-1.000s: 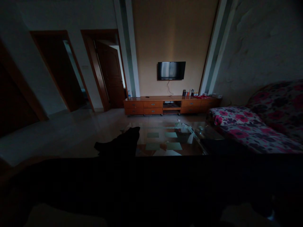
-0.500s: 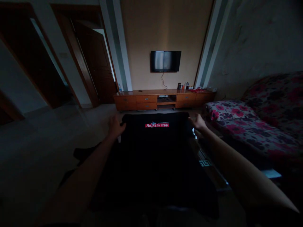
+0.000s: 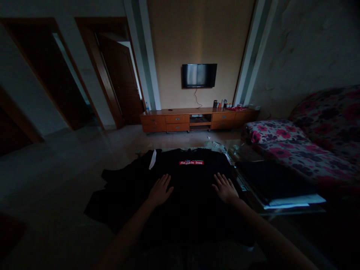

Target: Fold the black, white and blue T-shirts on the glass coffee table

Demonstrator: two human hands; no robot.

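A black T-shirt (image 3: 194,187) with a red "Remain free" print lies spread out in front of me on a glass table (image 3: 236,148). My left hand (image 3: 161,190) rests on the left half of the shirt, palm down with fingers spread. On the right half lies my right hand (image 3: 225,188), also flat with fingers apart. More dark cloth (image 3: 112,195) sticks out to the left, with a small white strip (image 3: 152,159) near its top. The shirt's lower part fades into the dark.
A stack of folded dark and light-blue cloth (image 3: 281,183) sits on the table's right side. Beyond it stands a flowered sofa (image 3: 281,135). A wooden TV cabinet (image 3: 177,120) with bottles on top runs along the far wall, below a television (image 3: 199,75).
Both hands have let go of the shirt's upper edge and come nearer to me, now flat on it. The shirt has gone from held up to lying spread on the table.
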